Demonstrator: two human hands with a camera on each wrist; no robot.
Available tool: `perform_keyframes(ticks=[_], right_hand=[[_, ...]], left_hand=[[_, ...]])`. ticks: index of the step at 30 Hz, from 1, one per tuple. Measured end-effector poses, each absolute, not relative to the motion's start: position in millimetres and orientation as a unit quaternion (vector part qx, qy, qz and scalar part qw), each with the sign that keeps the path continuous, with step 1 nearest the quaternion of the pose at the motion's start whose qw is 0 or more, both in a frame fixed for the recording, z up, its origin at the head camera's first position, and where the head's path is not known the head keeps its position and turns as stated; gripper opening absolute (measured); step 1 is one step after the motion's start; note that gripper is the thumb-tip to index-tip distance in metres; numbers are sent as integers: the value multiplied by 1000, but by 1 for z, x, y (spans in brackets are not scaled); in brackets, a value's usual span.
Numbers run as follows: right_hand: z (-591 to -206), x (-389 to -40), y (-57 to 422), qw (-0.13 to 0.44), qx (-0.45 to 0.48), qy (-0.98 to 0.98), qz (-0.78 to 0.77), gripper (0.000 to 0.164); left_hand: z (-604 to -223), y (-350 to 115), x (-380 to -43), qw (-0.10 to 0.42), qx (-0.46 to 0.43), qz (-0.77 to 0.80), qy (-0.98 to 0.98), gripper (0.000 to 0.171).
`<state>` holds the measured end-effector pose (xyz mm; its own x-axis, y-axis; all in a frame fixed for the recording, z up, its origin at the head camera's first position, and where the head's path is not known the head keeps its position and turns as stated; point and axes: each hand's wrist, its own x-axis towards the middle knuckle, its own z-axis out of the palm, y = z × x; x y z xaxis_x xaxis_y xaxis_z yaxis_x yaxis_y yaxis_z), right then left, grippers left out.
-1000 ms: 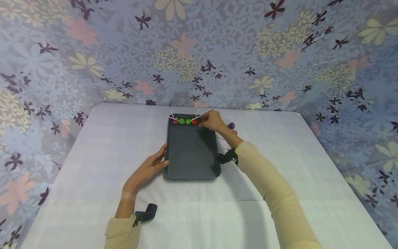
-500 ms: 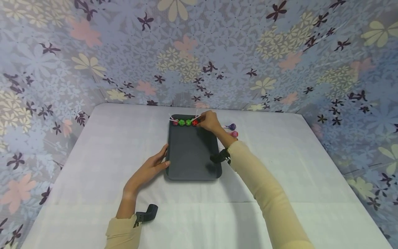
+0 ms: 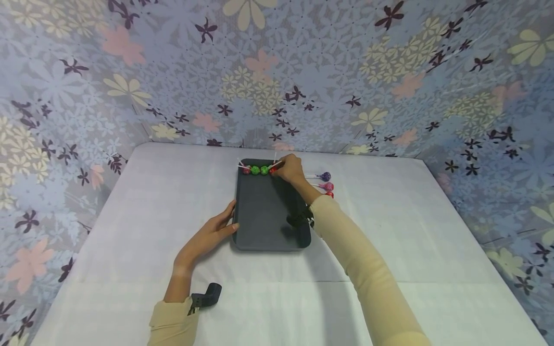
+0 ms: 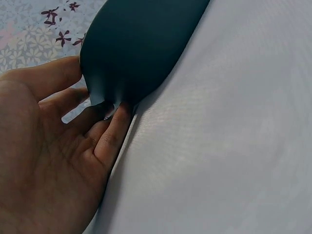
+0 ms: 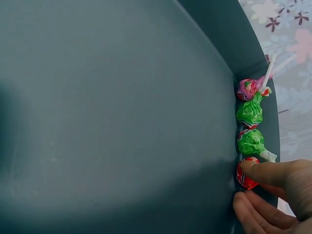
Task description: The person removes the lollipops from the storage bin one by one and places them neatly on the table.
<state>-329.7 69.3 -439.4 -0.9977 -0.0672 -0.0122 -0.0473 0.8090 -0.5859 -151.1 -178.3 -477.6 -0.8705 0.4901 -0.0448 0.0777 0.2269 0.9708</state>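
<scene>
A dark grey tray (image 3: 270, 211) lies on the white-covered table. My left hand (image 3: 209, 235) holds its left edge, the thumb at the rim and the other fingers against the outer side. Along the tray's far wall sit wrapped lollipops in a row: a pink one (image 5: 247, 89), two green ones (image 5: 250, 113) and a red one (image 5: 247, 173). Some white sticks (image 3: 275, 156) point up over the rim. My right hand (image 3: 292, 169) is at the far right corner and pinches the red lollipop, partly covering it. Its other fingers lie by the wall.
Right of the tray, a purple lollipop (image 3: 326, 176), a pink lollipop (image 3: 327, 186) and a red lollipop (image 3: 330, 194) lie on the table, partly behind my right forearm. A flowered cloth (image 3: 320, 72) rises behind the table and along its sides.
My right forearm has swung slightly left, uncovering more of the lollipops beside the tray. The right hand stays at the red lollipop. My left hand keeps its place on the tray.
</scene>
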Motion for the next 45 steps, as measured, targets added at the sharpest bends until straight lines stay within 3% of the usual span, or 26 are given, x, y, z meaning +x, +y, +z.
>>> perform_keyframes(ticks=[23, 45], right_hand=[[-430, -320, 103, -19, -93, 940, -328, 33], [-410, -292, 151, -18, -125, 883, -452, 23]], left_hand=[[-476, -174, -151, 170, 192, 581, 773, 72], [-475, -174, -149, 165, 193, 576, 777, 72]])
